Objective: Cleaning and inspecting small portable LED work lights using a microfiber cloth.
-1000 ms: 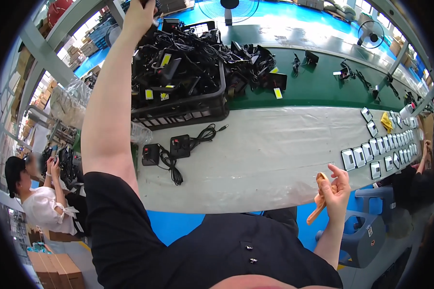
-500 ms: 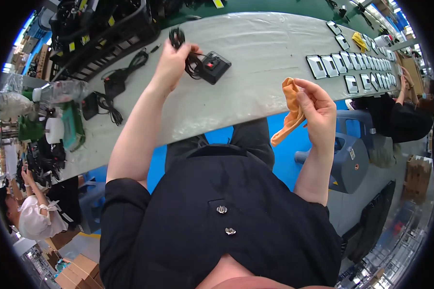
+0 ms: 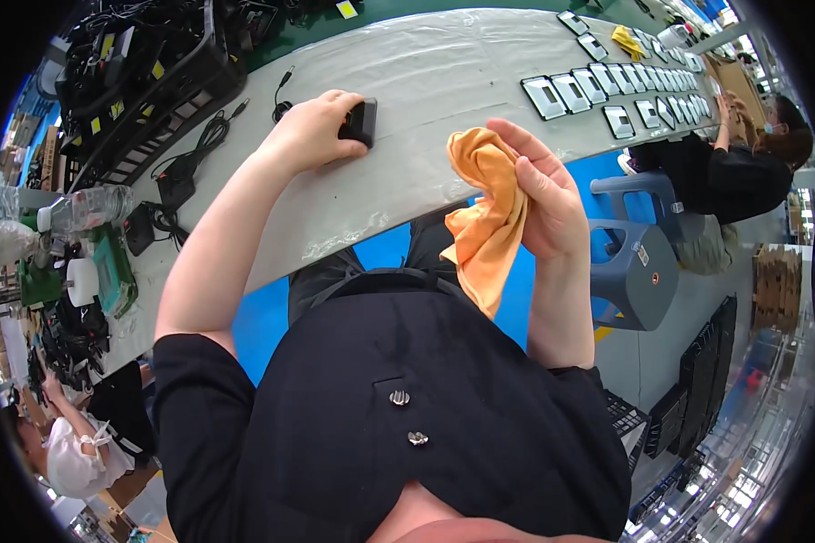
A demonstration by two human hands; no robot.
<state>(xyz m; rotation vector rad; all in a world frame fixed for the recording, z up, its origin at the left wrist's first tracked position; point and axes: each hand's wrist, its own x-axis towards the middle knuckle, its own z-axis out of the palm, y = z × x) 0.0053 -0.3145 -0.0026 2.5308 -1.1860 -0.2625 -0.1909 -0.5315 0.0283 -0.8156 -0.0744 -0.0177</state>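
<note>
My left hand (image 3: 310,132) is closed round a black power adapter (image 3: 366,123) lying on the covered table, thumb at its near side and fingers over its far edge. A cord with a plug (image 3: 284,83) shows just beyond that hand; the rest of the cord is hidden by it. In my right hand (image 3: 552,204), an orange cloth (image 3: 491,213) is pinched between thumb and fingers. The cloth hangs in loose folds over the table's near edge, apart from the adapter.
More black adapters with cords (image 3: 177,184) lie left, beside a black crate (image 3: 186,86) full of them. Rows of flat silver-and-black pieces (image 3: 570,92) cover the table's right end, with a yellow cloth (image 3: 627,42). A blue-grey stool (image 3: 638,271) stands right. Co-workers sit at both sides.
My left hand has let go of the bundled cord and taken hold of the adapter, which sits further left in view. The orange cloth has spread wider and shifted left with my right hand.
</note>
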